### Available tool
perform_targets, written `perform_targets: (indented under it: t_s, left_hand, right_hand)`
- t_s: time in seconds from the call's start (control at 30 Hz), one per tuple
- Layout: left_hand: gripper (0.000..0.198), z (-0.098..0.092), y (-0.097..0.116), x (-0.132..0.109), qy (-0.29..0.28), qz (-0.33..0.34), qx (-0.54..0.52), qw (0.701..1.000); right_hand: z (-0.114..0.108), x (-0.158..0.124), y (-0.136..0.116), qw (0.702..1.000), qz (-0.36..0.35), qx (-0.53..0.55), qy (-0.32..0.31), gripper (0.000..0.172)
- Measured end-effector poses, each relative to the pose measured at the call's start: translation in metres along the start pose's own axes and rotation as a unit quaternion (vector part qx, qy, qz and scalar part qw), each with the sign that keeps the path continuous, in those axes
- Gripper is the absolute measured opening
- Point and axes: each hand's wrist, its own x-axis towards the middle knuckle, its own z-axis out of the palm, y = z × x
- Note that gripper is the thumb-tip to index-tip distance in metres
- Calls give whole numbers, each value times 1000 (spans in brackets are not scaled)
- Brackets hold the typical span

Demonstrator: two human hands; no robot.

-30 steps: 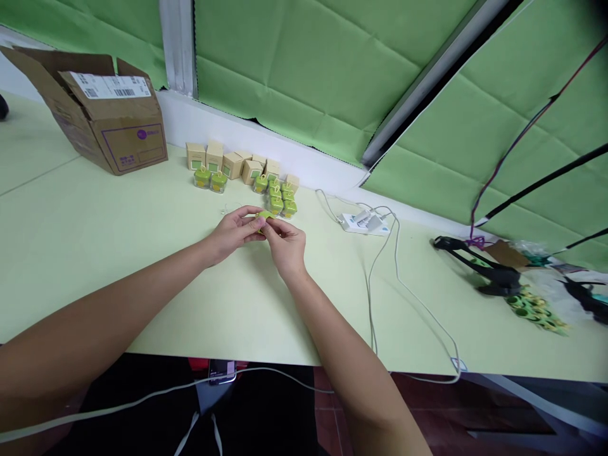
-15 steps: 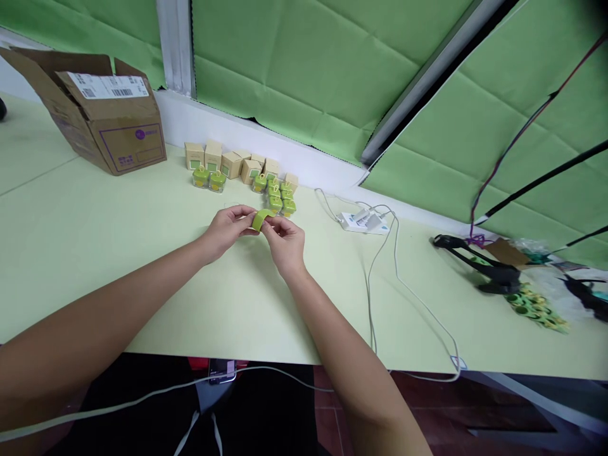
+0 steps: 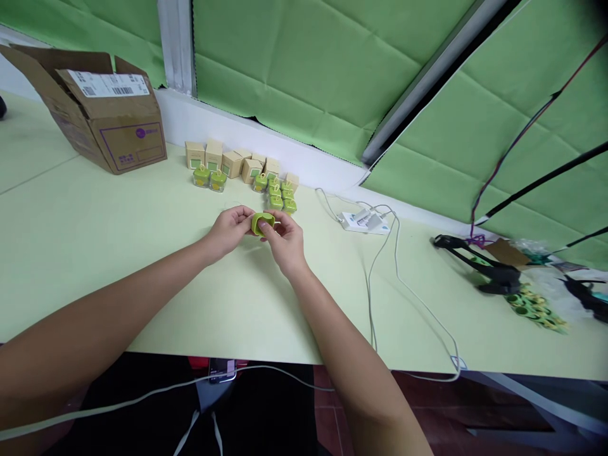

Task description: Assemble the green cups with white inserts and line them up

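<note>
Between my two hands, above the table, is a hollow green cap with its open side tilted toward me. My left hand pinches its left edge with thumb and fingertips. My right hand grips the right side, the thumb pressed at the opening. Just beyond my hands stand several small clear jars with green lids, each lid with a loop on top. A pair of similar jars sits a little to the left.
Small cardboard boxes line the wall behind the jars. An open carton stands at the back left. A power strip with white cables lies right of my hands. Farther right are a black stand and a pile of green pieces.
The green cap has turned between my fingers, so its hollow opening now shows toward me. My right thumb has shifted to the opening. Both hands stay in nearly the same place.
</note>
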Motion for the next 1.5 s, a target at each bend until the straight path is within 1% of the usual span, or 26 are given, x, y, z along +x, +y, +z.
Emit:
perform_targets:
  t_s: [0.17,0.3,0.57,0.83,0.97,1.1,1.13,1.17,1.23,1.3,1.33,1.37,1.43,1.5]
  left_hand:
    - [43,3,-1,-1,15,-10,-11,1000]
    - [38,4,-1,-3,18,-19,-11,1000]
    - [38,6,1,-4,13,-39,-32,999]
    - [29,1,4,-5,-45,-61,-70,995]
    - [30,-1,2,-5,-49,-53,-71,995]
    - [33,-1,3,-4,-79,-63,-76,992]
    - [34,-1,4,-2,-73,-61,-73,993]
    - [33,-2,5,-1,-55,-54,-69,995]
    - [30,-5,8,5,11,-37,-68,997]
    - [23,-12,10,13,93,-21,-72,993]
    - [19,-16,11,17,134,-10,-71,988]
    - [15,-20,12,20,162,-1,-68,984]
    - [13,-27,12,26,198,17,-57,978]
    - [15,-33,12,30,215,29,-40,975]
  right_hand:
    - [-1,1,1,999,10,33,-9,34]
    - [-2,2,1,999,13,45,-20,35]
    - [-5,4,0,997,16,68,-43,37]
    - [-4,0,-7,997,29,64,-36,33]
    - [-2,-1,-8,995,43,81,-39,38]
    - [-2,-1,-9,991,63,106,-46,43]
    - [-3,0,-8,991,67,107,-49,44]
    - [-4,1,-7,991,70,103,-50,45]
    - [-8,3,-1,995,66,63,-39,45]
    - [-12,6,8,998,27,-44,-23,41]
    - [-13,6,13,993,-11,-119,-26,37]
    - [-13,7,19,979,-54,-194,-44,34]
    - [-10,6,28,936,-127,-310,-105,36]
    - [-3,4,33,899,-165,-373,-162,43]
